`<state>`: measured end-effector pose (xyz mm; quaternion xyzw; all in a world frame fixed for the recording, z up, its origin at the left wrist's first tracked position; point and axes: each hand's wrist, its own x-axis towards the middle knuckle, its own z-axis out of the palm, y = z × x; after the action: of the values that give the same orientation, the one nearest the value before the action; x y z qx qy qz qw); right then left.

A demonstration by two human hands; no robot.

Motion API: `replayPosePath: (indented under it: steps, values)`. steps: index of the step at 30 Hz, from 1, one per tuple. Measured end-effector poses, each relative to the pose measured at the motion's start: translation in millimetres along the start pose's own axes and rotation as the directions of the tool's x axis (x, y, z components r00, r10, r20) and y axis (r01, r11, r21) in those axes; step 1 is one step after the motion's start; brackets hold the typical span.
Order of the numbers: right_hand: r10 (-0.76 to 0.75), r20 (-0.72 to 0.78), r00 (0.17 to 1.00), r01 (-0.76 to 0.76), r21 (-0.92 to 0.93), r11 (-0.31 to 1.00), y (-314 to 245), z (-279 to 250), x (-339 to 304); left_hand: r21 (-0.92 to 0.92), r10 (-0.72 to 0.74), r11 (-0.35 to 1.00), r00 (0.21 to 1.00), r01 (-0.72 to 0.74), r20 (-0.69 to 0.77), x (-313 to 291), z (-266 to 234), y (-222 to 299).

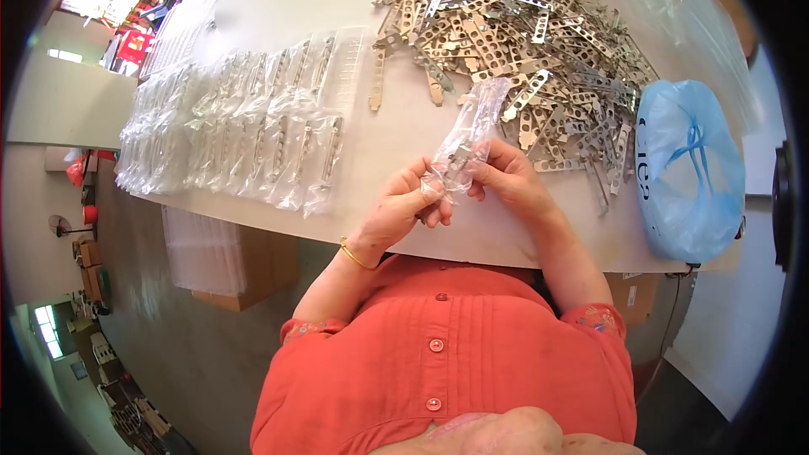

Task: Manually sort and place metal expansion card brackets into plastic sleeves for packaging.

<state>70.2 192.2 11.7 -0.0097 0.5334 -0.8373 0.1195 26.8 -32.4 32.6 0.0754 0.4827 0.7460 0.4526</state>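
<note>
A narrow clear plastic bag (480, 114) is stretched between my two hands above the table's front part. My left hand (396, 206) pinches its near end, with fingers curled under the crinkled film. On the other side, my right hand (516, 184) grips the bag between thumb and fingers. Something metallic shows through the film near my fingertips, but glare hides its shape. Just beyond the bag lies a big heap of perforated metal strips (497, 34), loosely tangled.
Rows of clear bags (227, 131) with metal strips in them lie on the table (371, 232) at left. A blue plastic bag (691, 177), knotted, stands at right. Clear plastic sheeting (691, 17) lies at far right. Below the table is a cardboard box (270, 265).
</note>
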Motion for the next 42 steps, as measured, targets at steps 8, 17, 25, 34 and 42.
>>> replayPosePath:
  steps: [8, 17, 25, 34, 42]
  values:
    - [-0.016, -0.011, 1.0, 0.014, -0.107, 0.994, 1, 0, 0, -0.085, 0.022, 0.996, 1.0, -0.023, -0.021, 1, 9, 13]
    - [-0.124, 0.066, 0.99, 0.139, -0.367, 0.92, 7, 7, -2, 0.014, 0.021, 1.0, 1.0, -0.021, 0.017, 4, 13, 14]
    - [-0.184, 0.149, 0.972, 0.236, -0.545, 0.805, 10, 3, -4, 0.241, 0.064, 0.969, 0.997, -0.049, -0.052, 0, 32, 18]
    - [-0.211, -0.037, 0.977, 0.183, -0.372, 0.91, 12, 11, -5, 0.35, 0.238, 0.918, 0.966, -0.188, -0.105, 1, 29, 6]
    - [-0.098, -0.01, 0.995, 0.095, -0.178, 0.98, 2, 3, -9, 0.451, 0.296, 0.868, 0.946, -0.209, -0.131, 1, 27, 3]
